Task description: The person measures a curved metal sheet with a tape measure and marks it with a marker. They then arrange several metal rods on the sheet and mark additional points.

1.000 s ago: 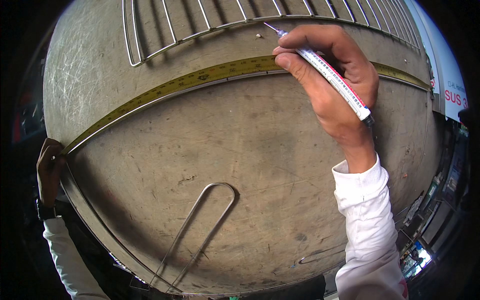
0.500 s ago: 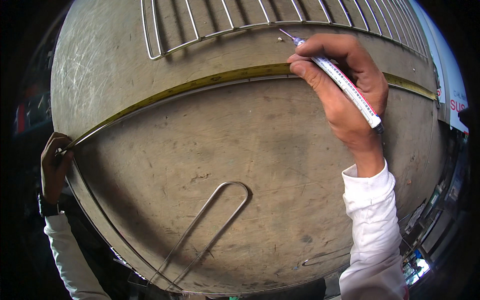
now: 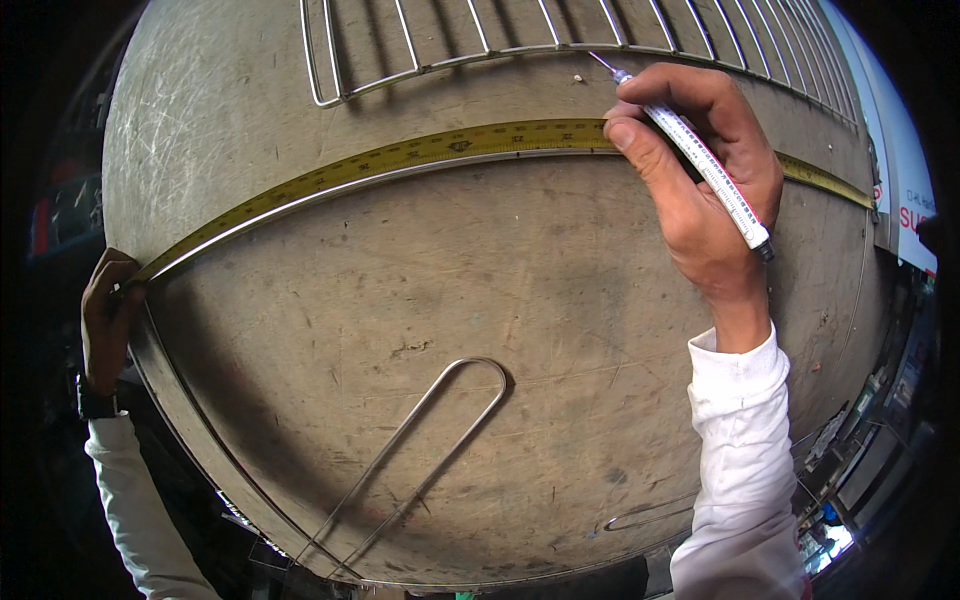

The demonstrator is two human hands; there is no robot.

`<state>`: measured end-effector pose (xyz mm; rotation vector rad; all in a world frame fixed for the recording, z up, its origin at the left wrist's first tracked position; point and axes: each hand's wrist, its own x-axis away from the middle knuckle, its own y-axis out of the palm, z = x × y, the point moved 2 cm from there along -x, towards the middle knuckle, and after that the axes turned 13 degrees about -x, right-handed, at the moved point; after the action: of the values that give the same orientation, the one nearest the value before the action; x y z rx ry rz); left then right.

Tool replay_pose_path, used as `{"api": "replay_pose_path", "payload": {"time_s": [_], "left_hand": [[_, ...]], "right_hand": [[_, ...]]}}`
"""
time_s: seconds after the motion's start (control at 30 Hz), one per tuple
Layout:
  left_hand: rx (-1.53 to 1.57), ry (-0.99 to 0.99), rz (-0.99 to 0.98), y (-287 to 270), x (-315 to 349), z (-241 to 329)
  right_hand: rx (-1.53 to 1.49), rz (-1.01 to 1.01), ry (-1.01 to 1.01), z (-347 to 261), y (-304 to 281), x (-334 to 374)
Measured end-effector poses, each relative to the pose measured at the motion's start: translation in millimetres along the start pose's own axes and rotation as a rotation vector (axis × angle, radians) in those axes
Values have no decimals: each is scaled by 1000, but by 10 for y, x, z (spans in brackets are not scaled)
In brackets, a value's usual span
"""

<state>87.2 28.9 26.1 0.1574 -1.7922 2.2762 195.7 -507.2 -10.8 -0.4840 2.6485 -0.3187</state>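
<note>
A yellow tape measure (image 3: 455, 143) stretches across the worn table (image 3: 560, 300), with a thin shiny metal rod (image 3: 350, 180) along its near side. At the table's left edge, my left hand (image 3: 107, 315) is closed around the tape's end and the rod's end; what lies inside the fingers is partly hidden. My right hand (image 3: 720, 190) grips a white marker pen (image 3: 708, 168) with a long thin tip. The tip points up and left, just short of a wire rack (image 3: 487, 53). My right fingertips are over the tape, hiding part of it; whether they touch it I cannot tell.
A U-shaped bent wire (image 3: 440, 435) lies on the near part of the table, its legs reaching the front edge. Another thin wire piece (image 3: 640, 518) lies near the right forearm. A blue and white panel (image 3: 905, 180) stands at the far right.
My right hand and the marker have shifted slightly right. The tape has turned so more of its marked face shows. The rack and bent wire sit slightly further right in the picture.
</note>
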Motion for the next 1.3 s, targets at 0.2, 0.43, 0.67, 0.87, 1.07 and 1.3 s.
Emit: {"api": "replay_pose_path", "payload": {"time_s": [0.2, 0.43, 0.67, 0.87, 1.07, 1.3], "left_hand": [[3, -9, 22, 8, 10, -71], [35, 5, -2, 19, -17, -121], [48, 32, 53, 9, -35, -125], [74, 14, 34, 3, -44, -196], [100, -4, 22, 19, -43, -179], [30, -17, 23, 14, -17, -83]], "right_hand": [[-31, 15, 35, -1, 13, 0], [73, 4, 44, -12, 4, -1], [131, 2, 2, 0, -56, 11], [141, 0, 1, -30, -60, -4], [178, -7, -21, -20, -68, 15], [189, 41, -15, -14, -33, 9]]}}
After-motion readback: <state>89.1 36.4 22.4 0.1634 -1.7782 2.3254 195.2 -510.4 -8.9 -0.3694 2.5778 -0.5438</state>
